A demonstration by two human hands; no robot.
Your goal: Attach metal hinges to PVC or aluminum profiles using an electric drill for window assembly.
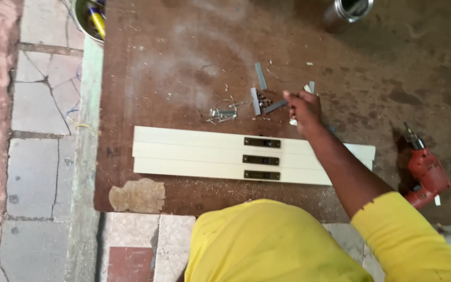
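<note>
My right hand (303,108) reaches across three cream-coloured slats (194,155) lying side by side on a brown board (184,62). Each slat carries a dark metal latch plate (261,142) near its middle. The fingers are curled over a scatter of short grey metal strips (256,101) and small screws (222,114), with the fingertips touching one grey strip (275,107). A small white bit (292,122) shows under the palm; I cannot tell whether the hand holds it. My left hand is out of view.
A red power drill (427,172) lies on the board at the right. A metal can (352,9) stands at the far edge, and a bucket with tools (91,20) sits off the far left corner. Tiled floor (37,156) lies to the left.
</note>
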